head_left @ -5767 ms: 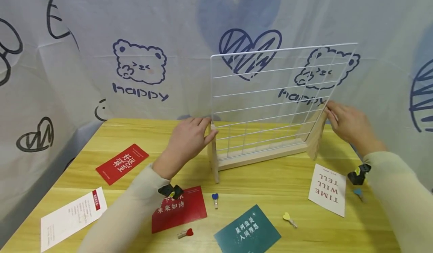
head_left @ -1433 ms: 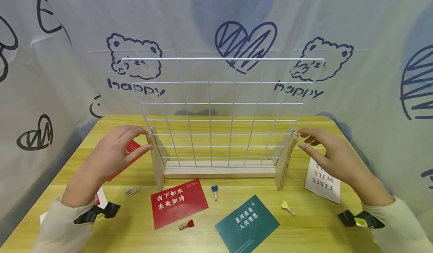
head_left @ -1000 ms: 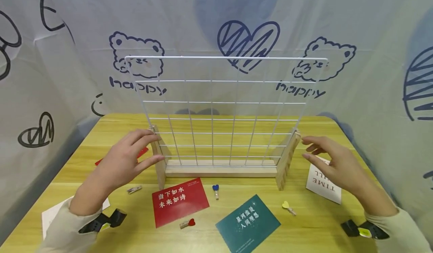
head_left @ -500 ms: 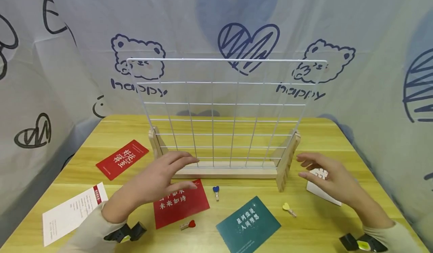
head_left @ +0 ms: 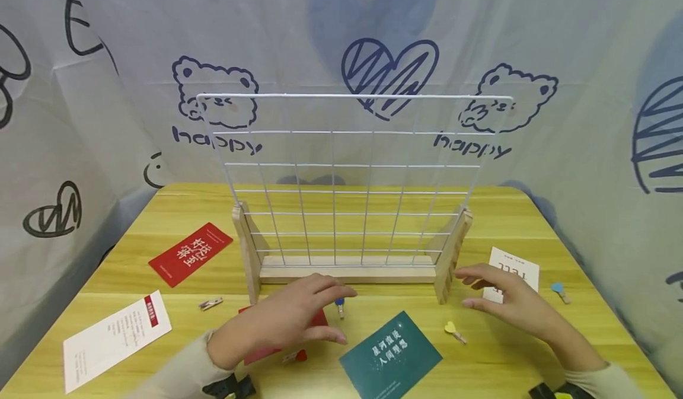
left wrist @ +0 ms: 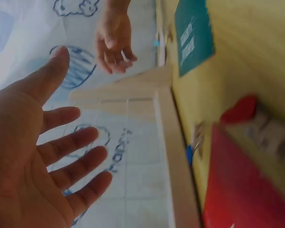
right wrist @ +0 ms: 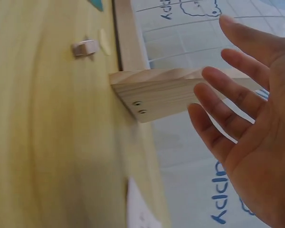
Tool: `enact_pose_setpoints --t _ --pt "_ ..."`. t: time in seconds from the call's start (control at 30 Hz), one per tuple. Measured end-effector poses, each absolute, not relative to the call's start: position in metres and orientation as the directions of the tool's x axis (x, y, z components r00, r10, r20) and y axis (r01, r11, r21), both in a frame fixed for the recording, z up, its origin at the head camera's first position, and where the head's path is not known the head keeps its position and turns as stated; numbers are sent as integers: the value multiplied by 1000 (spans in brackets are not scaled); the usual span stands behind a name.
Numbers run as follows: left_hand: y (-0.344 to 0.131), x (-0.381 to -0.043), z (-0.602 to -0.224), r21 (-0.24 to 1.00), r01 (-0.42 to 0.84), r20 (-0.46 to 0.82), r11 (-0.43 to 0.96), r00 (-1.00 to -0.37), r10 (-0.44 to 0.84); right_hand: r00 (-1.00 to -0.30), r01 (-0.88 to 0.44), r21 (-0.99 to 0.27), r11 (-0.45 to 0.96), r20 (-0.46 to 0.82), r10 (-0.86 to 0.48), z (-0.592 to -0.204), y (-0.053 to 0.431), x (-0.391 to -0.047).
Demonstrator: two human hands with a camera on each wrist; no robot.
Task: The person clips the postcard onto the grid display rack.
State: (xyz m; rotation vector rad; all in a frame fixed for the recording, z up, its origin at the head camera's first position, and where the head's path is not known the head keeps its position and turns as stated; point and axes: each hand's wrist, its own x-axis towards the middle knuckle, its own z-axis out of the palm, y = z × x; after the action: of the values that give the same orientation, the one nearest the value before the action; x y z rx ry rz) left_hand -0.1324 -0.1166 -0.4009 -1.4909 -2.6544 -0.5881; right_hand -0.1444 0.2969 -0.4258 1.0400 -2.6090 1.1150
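A white wire grid [head_left: 352, 96] stands upright in a wooden base [head_left: 347, 273] with two side feet. My left hand [head_left: 290, 313], fingers spread, hovers over a red card [head_left: 318, 318], hiding most of it. Just beyond its fingertips lies a blue heart clothespin [head_left: 341, 311]; a red heart clothespin [head_left: 299, 356] shows partly below the hand. In the left wrist view the palm [left wrist: 19, 166] is bare. My right hand [head_left: 509, 304], loosely bent, is beside the right wooden foot [head_left: 453, 257], in front of a white card [head_left: 520, 268]. The right wrist view shows that palm [right wrist: 266, 156] bare too.
On the yellow wooden table [head_left: 160, 209] lie a green card [head_left: 392, 354], a yellow heart clothespin [head_left: 455, 332] and a light-blue one [head_left: 560, 293]. Another red card [head_left: 191, 254], a white printed card [head_left: 117, 341] and a clothespin [head_left: 210, 303] are at left. A printed curtain [head_left: 299, 25] hangs behind.
Earlier both hands were at the grid stand's side feet, and it stood angled to the right; now it faces me. The left hand has come right and nearer, the right hand lower.
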Motion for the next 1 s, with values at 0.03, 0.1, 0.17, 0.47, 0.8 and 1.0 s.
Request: enact_pose_setpoints --t 0.03,0.1,0.17,0.47,0.8,1.0 --pt "-113 -132 -403 304 831 197 466 -534 822 -753 -636 -600 485 345 -561 -428 297 -145" --pt "-107 -131 -408 311 827 155 469 -531 833 -756 -619 -626 474 314 -574 -433 297 -145" --pt "-102 -130 -412 316 823 118 473 -528 841 -760 -602 -644 471 284 -584 -438 296 -145" --pt "-82 -130 -426 329 827 37 456 -493 869 -756 -554 -686 472 177 -631 -455 298 -147" --pt "-66 -129 -440 324 817 -40 477 -492 870 -735 -541 -715 443 146 -662 -464 297 -147" --pt "-61 -130 -448 295 836 -69 462 -463 884 -709 -544 -735 404 146 -690 -466 295 -148"
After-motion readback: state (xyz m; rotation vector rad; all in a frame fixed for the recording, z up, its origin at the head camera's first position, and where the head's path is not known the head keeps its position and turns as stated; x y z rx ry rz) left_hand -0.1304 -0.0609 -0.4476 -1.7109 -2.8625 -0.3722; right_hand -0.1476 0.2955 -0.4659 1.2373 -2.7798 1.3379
